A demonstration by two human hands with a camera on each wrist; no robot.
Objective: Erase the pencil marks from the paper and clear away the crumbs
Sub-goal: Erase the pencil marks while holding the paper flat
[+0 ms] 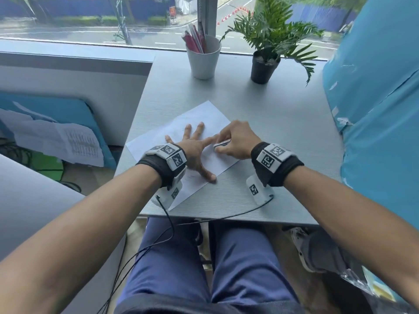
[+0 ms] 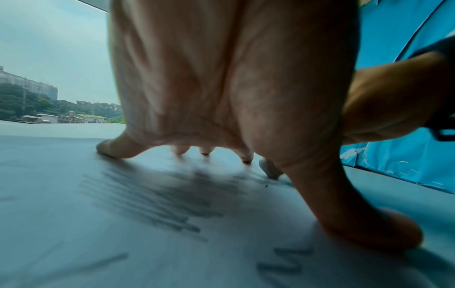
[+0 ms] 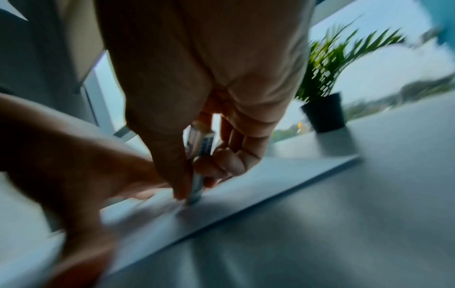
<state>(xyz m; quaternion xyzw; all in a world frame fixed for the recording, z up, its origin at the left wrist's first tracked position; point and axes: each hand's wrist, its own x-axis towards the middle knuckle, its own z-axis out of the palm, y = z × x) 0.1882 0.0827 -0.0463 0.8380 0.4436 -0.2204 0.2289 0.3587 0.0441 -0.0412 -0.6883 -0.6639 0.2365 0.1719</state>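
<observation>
A white sheet of paper (image 1: 204, 114) lies skewed on the grey table (image 1: 272, 132). My left hand (image 1: 195, 150) rests flat on it with fingers spread, pinning it down. Beneath that palm, dark pencil marks (image 2: 157, 196) cross the paper (image 2: 74, 243). My right hand (image 1: 235, 141) pinches a sleeved eraser (image 1: 222, 144) between thumb and fingers, its lower end pressed to the sheet just right of my left index finger. In the right wrist view the eraser (image 3: 200, 154) stands steeply, tip on the paper (image 3: 246, 191). The eraser tip (image 2: 269, 169) also shows past my left thumb. A tiny dark crumb (image 2: 266, 186) lies near it.
A white cup of pens (image 1: 204, 57) and a black-potted plant (image 1: 264, 64) stand at the table's far edge by the window. A blue covered object (image 1: 374, 109) bounds the right side. A cable (image 1: 204, 219) runs over the near table edge.
</observation>
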